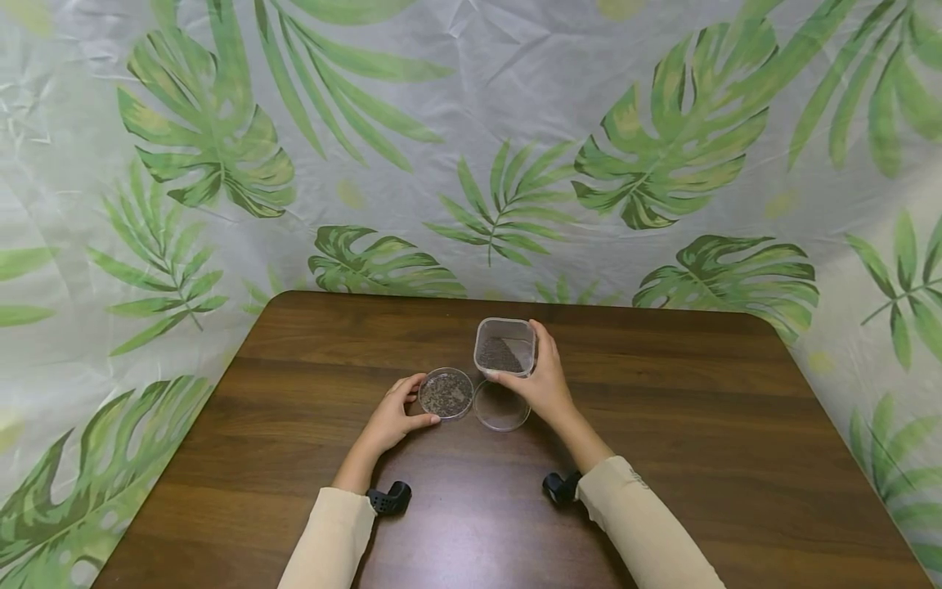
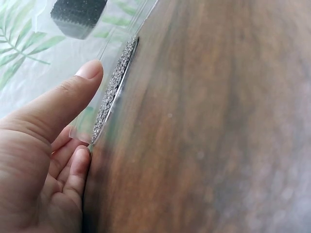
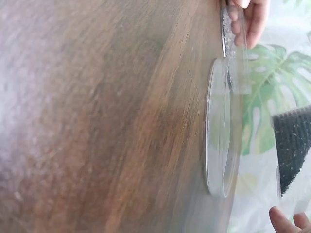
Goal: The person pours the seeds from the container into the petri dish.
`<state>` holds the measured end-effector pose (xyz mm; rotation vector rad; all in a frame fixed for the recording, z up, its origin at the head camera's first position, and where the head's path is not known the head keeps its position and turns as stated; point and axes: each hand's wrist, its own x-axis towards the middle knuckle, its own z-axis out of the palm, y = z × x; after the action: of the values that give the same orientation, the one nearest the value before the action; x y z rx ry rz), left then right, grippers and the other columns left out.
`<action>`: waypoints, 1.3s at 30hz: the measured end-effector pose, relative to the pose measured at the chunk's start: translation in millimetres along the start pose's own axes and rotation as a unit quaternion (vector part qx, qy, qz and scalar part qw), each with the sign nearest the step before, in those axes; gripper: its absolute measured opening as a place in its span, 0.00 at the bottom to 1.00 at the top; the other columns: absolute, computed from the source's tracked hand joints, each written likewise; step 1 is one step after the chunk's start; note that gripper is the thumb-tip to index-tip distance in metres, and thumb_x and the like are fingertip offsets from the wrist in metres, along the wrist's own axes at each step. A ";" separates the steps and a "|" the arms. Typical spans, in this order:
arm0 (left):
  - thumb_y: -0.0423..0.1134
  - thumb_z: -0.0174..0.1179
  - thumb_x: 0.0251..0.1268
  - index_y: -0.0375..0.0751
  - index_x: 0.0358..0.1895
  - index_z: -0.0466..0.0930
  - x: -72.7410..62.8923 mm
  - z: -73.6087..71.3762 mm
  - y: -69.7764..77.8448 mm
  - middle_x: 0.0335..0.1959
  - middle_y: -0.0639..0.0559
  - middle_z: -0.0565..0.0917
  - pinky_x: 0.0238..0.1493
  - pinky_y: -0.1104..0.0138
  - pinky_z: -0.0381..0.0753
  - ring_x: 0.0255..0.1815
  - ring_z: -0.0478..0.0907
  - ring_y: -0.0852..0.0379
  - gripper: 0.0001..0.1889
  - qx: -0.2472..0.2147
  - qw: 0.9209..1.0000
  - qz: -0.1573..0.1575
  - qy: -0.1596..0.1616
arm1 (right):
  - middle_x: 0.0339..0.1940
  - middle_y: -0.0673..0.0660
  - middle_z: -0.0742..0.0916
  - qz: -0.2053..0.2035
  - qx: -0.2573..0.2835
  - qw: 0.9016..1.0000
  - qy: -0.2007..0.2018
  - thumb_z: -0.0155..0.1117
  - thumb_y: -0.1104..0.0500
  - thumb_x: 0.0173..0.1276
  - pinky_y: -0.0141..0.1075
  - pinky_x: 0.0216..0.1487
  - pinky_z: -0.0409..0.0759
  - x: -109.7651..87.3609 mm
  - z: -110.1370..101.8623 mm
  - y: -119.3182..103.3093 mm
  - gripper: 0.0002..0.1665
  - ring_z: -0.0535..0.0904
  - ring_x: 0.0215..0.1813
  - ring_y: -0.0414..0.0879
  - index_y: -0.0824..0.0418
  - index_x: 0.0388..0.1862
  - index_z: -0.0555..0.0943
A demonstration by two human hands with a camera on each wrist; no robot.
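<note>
My left hand grips the near-left rim of a round clear petri dish on the table, thumb at the front and fingers behind. A layer of grey, speckled granules covers the dish's bottom. My right hand holds a square clear plastic container by its sides, thumb at the near edge. Raised above the tabletop, it has dark, speckled material heaped slantwise inside. Below it, just right of the filled dish, sits a second clear petri dish with nothing in it.
The brown wooden table has rounded far corners. Behind it hangs a pale cloth printed with green leaves. Black wrist devices sit at both sleeve cuffs.
</note>
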<state>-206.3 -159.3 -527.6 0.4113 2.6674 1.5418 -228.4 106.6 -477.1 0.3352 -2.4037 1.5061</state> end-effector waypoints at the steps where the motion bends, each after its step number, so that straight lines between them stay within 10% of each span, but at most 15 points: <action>1: 0.40 0.71 0.43 0.38 0.63 0.64 0.2 0.1 0.0 0.55 0.44 0.69 0.55 0.59 0.67 0.53 0.68 0.48 0.40 0.000 1.000 0.000 -0.001 | 0.62 0.60 0.64 0.004 0.004 1.000 0.001 0.77 0.47 0.39 0.49 0.52 0.69 -0.5 -0.8 0.4 0.61 0.65 0.57 0.59 0.54 0.69 0.53; 39: 0.41 0.72 0.42 0.40 0.63 0.65 -0.9 -0.7 1.2 0.54 0.46 0.70 0.54 0.59 0.68 0.51 0.69 0.48 0.40 0.000 1.000 -0.006 0.003 | 0.63 0.59 0.64 0.024 0.067 0.996 0.058 0.77 0.57 0.42 0.51 0.52 0.70 -14.3 -47.3 30.7 0.56 0.63 0.59 0.55 0.58 0.68 0.54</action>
<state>-205.2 -159.6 -526.3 0.3910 2.6695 1.5423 -220.1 163.1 -488.2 0.2139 -2.2427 1.6644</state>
